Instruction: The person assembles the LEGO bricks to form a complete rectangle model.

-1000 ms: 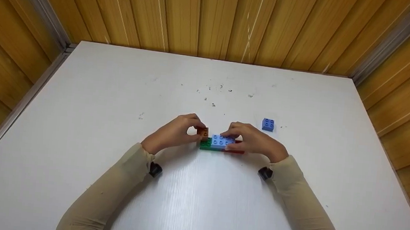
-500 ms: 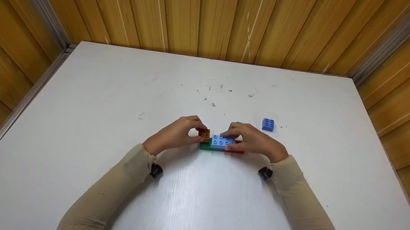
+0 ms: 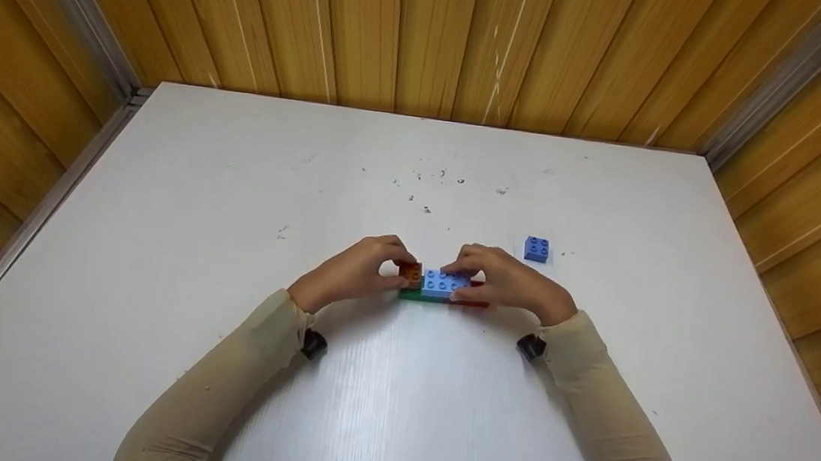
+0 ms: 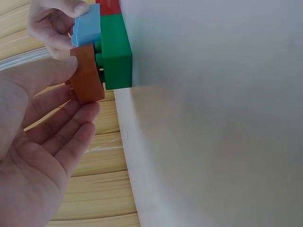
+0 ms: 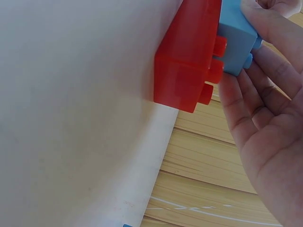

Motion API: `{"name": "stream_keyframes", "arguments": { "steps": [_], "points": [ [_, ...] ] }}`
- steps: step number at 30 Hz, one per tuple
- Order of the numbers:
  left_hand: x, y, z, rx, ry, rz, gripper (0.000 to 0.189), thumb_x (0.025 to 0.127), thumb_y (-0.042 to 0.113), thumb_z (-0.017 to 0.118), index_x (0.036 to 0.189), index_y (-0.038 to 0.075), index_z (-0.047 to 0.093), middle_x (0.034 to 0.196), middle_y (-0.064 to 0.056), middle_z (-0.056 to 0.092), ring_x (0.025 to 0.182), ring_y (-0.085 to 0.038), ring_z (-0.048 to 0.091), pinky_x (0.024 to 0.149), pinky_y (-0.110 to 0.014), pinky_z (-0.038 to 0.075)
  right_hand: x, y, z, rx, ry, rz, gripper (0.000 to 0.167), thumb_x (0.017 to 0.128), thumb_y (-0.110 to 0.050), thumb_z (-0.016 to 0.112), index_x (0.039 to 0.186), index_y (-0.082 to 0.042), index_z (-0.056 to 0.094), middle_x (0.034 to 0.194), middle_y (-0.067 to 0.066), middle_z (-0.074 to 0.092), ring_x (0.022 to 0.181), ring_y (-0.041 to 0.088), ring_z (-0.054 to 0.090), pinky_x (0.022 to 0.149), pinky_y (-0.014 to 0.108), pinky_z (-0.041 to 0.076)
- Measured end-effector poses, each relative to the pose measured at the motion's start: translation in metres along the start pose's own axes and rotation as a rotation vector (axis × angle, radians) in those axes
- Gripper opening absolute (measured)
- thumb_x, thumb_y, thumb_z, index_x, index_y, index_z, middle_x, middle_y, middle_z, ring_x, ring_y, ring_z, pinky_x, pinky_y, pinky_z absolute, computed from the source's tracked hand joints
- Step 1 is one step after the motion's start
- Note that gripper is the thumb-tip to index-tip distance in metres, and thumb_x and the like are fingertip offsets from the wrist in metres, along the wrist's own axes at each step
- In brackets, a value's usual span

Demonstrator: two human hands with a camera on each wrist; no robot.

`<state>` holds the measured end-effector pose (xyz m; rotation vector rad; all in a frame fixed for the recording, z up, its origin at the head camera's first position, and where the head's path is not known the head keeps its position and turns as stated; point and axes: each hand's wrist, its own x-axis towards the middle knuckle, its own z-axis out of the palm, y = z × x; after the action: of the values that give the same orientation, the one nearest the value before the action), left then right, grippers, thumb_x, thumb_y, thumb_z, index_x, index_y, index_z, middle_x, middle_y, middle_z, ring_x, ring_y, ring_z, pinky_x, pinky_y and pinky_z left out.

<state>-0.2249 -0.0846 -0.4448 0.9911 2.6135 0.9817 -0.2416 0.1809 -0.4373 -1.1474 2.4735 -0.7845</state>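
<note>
An orange-brown toy brick (image 4: 87,75) is pinched between the thumb and fingers of my left hand (image 3: 358,271). It sits over the studs of a green brick (image 4: 117,52), slightly tilted, with a narrow gap showing between them. My right hand (image 3: 507,281) grips a light blue brick (image 3: 439,284) that bridges the green brick and a red brick (image 5: 187,61). Green and red stand end to end on the table. Several bare red studs show at the right end in the right wrist view. The brown brick lies close beside the light blue one.
A loose darker blue brick (image 3: 537,249) lies on the white table (image 3: 393,409), behind and right of my right hand. Small dark marks (image 3: 427,209) dot the tabletop farther back. Wood-patterned panels (image 3: 429,36) stand behind the table and at both sides.
My left hand has brought the brown brick slightly right and toward me, over the green studs beside the light blue brick. The right hand has stayed in place.
</note>
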Motion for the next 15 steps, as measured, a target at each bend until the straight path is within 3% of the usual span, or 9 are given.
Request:
{"name": "stream_keyframes", "arguments": {
  "steps": [15],
  "points": [
    [0.0004, 0.0028, 0.0012, -0.024, -0.016, 0.003, 0.028, 0.089, 0.016, 0.068, 0.116, 0.007, 0.069, 0.109, -0.004, 0.065, 0.098, -0.014, 0.06, 0.088, -0.032, 0.052, -0.0006, 0.0, 0.0, 0.009, 0.005, 0.003, 0.037, 0.087, -0.016, 0.072, 0.122, -0.005, 0.067, 0.1, 0.007, 0.061, 0.098, 0.019, 0.06, 0.088, 0.037, 0.053]
  ]
}}
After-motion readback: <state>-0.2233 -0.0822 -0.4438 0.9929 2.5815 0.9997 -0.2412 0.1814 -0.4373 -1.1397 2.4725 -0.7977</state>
